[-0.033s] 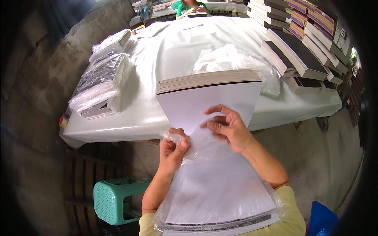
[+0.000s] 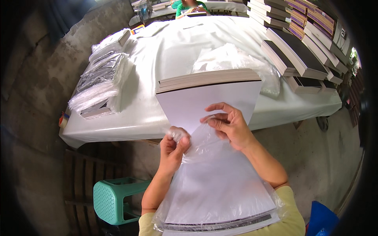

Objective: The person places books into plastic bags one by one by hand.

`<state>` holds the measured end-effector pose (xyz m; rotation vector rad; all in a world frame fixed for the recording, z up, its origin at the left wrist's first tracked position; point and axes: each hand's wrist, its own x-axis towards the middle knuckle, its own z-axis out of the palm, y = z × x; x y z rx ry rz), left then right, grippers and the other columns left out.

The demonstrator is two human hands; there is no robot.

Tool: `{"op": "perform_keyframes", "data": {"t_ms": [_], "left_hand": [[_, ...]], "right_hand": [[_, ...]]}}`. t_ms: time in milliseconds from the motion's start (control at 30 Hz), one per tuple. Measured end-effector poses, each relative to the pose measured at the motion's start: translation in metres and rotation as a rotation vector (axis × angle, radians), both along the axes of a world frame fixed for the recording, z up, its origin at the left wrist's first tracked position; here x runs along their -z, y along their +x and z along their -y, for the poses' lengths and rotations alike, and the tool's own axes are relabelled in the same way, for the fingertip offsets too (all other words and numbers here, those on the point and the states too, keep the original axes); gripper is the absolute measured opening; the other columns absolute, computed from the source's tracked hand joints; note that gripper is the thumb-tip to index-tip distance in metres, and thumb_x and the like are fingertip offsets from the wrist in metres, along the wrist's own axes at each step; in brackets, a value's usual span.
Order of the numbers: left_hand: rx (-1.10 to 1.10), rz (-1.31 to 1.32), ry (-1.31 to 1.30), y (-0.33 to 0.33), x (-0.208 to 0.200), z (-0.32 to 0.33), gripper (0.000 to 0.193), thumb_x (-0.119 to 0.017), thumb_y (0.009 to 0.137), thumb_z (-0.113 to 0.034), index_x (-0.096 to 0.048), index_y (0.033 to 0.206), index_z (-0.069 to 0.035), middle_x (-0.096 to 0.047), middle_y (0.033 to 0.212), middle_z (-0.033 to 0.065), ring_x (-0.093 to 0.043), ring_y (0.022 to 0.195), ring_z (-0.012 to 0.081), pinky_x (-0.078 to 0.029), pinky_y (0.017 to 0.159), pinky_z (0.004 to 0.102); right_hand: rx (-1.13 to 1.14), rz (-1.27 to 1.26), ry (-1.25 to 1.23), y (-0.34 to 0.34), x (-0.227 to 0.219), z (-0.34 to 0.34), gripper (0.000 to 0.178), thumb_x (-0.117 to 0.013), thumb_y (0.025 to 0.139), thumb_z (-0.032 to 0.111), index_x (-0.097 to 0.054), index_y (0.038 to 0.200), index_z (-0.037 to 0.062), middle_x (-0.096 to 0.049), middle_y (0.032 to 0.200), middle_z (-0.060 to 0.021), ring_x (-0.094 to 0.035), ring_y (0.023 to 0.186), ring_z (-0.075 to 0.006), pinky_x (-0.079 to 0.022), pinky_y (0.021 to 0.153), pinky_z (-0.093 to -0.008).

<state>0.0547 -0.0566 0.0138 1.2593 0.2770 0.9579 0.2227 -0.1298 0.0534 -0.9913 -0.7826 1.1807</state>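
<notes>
In the head view, the left hand (image 2: 173,151) is closed around the bunched film of a clear plastic bag (image 2: 201,150) at the centre of the frame. The right hand (image 2: 230,128), just right of it, pinches the film between thumb and fingers. The bag extends to lower centre, over white sheets (image 2: 220,188). Beyond the hands, a white-faced stack (image 2: 193,104) overlaps the desk (image 2: 161,51) in view. A green stool (image 2: 106,202) stands at lower left.
</notes>
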Motion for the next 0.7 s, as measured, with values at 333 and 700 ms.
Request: {"op": "perform_keyframes", "data": {"t_ms": [333,700], "left_hand": [[0.253,-0.41,0.063,0.035,-0.04,0.006,0.05,-0.074,0.067,-0.011,-0.052,0.109,0.002,-0.054,0.078,-0.001,-0.048,0.074,0.0073,-0.04,0.069,0.0206],[0.006,-0.216,-0.042,0.04,-0.027,-0.001,0.016,-0.066,0.076,-0.017,-0.057,0.081,-0.005,-0.044,0.067,-0.0031,-0.041,0.063,0.0075,-0.035,0.059,0.0206]], "right_hand": [[0.173,0.348,0.245,0.008,0.012,0.002,0.031,-0.073,0.067,0.012,-0.056,0.091,0.0017,-0.063,0.075,-0.006,-0.056,0.059,-0.0067,-0.045,0.056,-0.0174],[0.339,0.758,0.161,0.012,0.01,0.015,0.005,-0.059,0.079,0.003,-0.056,0.08,0.0008,-0.061,0.076,-0.0011,-0.057,0.068,-0.0084,-0.044,0.058,-0.0222]]}}
